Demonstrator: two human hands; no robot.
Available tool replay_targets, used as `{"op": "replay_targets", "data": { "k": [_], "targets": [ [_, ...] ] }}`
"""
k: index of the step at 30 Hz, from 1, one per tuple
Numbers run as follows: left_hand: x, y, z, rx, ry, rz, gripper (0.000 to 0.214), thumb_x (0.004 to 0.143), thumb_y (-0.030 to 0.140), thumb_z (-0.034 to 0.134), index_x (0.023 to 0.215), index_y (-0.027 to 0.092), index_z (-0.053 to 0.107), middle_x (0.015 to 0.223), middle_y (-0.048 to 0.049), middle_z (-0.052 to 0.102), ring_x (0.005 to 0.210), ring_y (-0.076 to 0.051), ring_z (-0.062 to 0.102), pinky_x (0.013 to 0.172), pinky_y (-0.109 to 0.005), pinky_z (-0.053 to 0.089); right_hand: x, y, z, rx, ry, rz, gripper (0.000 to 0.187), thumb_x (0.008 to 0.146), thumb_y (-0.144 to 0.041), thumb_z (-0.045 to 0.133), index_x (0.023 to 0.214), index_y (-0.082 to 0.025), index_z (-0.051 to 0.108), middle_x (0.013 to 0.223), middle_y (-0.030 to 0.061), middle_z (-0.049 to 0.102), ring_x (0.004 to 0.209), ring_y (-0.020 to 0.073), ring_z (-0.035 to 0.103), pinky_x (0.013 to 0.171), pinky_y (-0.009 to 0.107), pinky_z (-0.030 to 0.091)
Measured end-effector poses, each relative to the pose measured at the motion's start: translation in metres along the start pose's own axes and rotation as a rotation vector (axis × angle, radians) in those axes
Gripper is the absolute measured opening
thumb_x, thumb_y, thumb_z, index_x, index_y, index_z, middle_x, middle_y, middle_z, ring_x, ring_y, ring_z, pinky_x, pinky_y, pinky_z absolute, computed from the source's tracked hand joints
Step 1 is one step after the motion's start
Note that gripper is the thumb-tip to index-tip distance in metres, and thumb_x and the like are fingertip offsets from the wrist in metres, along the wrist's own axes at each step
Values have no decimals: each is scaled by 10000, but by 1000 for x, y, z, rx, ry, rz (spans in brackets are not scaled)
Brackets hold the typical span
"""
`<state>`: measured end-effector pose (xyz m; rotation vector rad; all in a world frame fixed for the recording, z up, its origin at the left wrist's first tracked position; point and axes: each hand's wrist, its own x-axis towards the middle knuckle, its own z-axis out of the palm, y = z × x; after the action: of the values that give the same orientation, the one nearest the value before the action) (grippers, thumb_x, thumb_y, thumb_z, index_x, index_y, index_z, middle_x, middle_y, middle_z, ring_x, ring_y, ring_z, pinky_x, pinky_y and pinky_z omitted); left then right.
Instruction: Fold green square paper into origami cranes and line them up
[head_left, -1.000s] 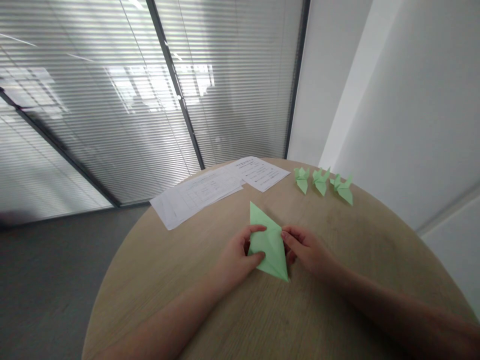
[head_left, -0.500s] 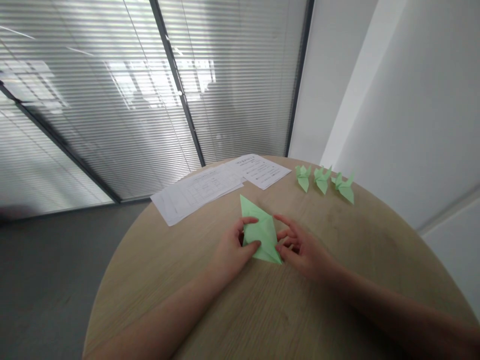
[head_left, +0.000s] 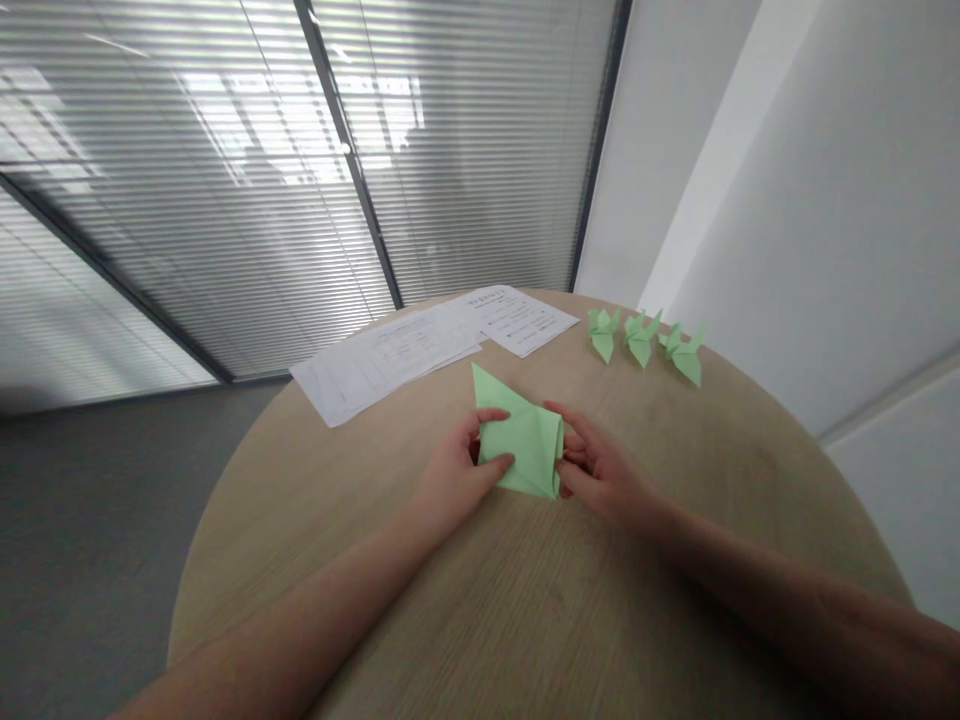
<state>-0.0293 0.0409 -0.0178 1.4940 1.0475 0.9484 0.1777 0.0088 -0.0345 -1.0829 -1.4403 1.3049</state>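
Note:
A folded sheet of light green paper (head_left: 525,440) lies partly raised over the round wooden table (head_left: 525,620), near its middle. My left hand (head_left: 457,475) pinches the paper's left edge between thumb and fingers. My right hand (head_left: 596,470) grips the right edge, with its fingers curled round the fold. One pointed corner of the paper sticks out toward the far left.
Three finished green paper cranes (head_left: 643,342) stand in a row at the table's far right. Several white printed sheets (head_left: 420,350) lie along the far edge. Behind them is a glass wall with blinds (head_left: 225,170); a white wall rises on the right.
The paper has turned and moved a little away from me. Its right side is now folded over, so the long triangle looks shorter. Both hands have followed it.

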Motion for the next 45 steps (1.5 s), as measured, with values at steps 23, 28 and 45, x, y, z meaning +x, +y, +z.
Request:
{"op": "replay_targets", "data": {
  "k": [23, 28, 45],
  "targets": [
    [-6, 2, -2, -93, -200, 11, 557, 839, 387, 705, 1344, 190, 573, 1147, -111, 682, 990, -254, 653, 861, -381, 515, 6, 2, 5, 395, 115, 162, 774, 704, -243, 782, 1408, -291, 463, 1106, 39, 726, 821, 194, 690, 679, 297, 562],
    [-10, 7, -4, -87, -313, 27, 740, 809, 456, 744, 1447, 183, 490, 1281, -145, 627, 1027, -260, 645, 896, -393, 513, 5, -5, 9, 455, 175, 202, 651, 726, -299, 786, 1334, -278, 557, 1007, 29, 758, 762, 212, 716, 639, 302, 564],
    [-9, 13, 8, -63, -3, -65, 452, 921, 447, 572, 1236, 145, 693, 1017, -81, 759, 886, -237, 665, 835, -360, 502, 3, 11, 11, 97, 24, -88, 803, 826, -331, 708, 1539, -285, 344, 1431, 110, 564, 1248, 284, 583, 1044, 478, 492]
  ]
}}
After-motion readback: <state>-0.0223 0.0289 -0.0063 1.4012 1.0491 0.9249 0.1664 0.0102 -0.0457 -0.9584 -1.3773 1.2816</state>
